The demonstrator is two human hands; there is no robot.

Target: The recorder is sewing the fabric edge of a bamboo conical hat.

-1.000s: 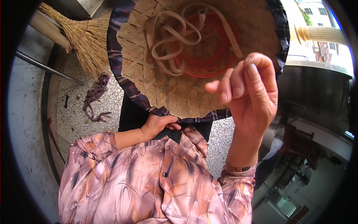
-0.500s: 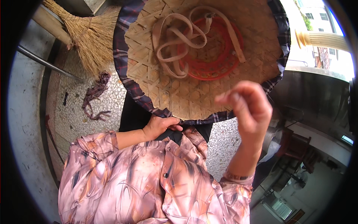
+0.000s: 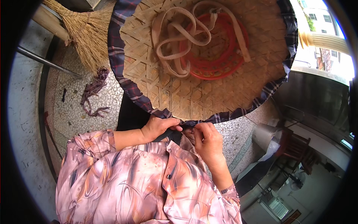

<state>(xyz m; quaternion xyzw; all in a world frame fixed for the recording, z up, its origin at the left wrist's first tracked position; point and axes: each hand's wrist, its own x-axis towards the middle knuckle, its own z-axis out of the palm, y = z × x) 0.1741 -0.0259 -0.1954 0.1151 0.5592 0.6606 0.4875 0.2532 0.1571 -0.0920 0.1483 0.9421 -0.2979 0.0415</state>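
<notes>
A round woven bamboo hat (image 3: 179,97) lies inside up in front of me, its rim edged with dark plaid cloth (image 3: 125,72). Within it are a red plastic ring (image 3: 233,69) and a loosely coiled beige strap (image 3: 175,56). My left hand (image 3: 158,128) is closed on the cloth edging at the near rim, thumb on top. Close beside it, my right hand (image 3: 209,142) is pinched at the same stretch of rim. Anything between its fingertips is too small to make out.
A straw broom (image 3: 87,37) stands at the far left beside a metal rod (image 3: 48,61). Dark purplish rag strips (image 3: 95,89) lie on the speckled floor (image 3: 72,115). To the right are a metal bucket (image 3: 265,135), a wooden chair (image 3: 296,147) and a fan (image 3: 297,181).
My right hand has come down and left from its raised place over the hat's right side to the near rim. The hat has shifted slightly; my left hand keeps its hold.
</notes>
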